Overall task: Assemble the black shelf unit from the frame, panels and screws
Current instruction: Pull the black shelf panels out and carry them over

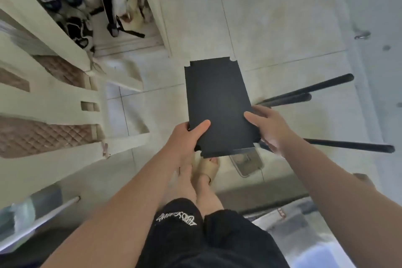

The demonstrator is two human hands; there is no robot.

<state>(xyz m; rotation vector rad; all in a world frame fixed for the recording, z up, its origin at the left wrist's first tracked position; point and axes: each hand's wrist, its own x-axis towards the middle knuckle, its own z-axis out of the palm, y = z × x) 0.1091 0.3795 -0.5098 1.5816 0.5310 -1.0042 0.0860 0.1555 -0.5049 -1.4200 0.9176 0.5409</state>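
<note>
black panel (217, 104): matte flat rectangle, notched corners, held near level by left hand (185, 135) and right hand (268, 130) at its 6 o'clock end | black rods (326, 84): three, slim, fanning toward 3 o'clock

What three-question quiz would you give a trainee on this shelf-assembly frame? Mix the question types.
1. True or false: the left hand and the right hand both hold the black panel.
2. Where are the black poles relative to the panel? A) to its left B) to its right C) lying on top of it
3. Fill in: the panel's far corners are ___ (rounded, notched or pointed).
Key: 1 true; 2 B; 3 notched.
</note>
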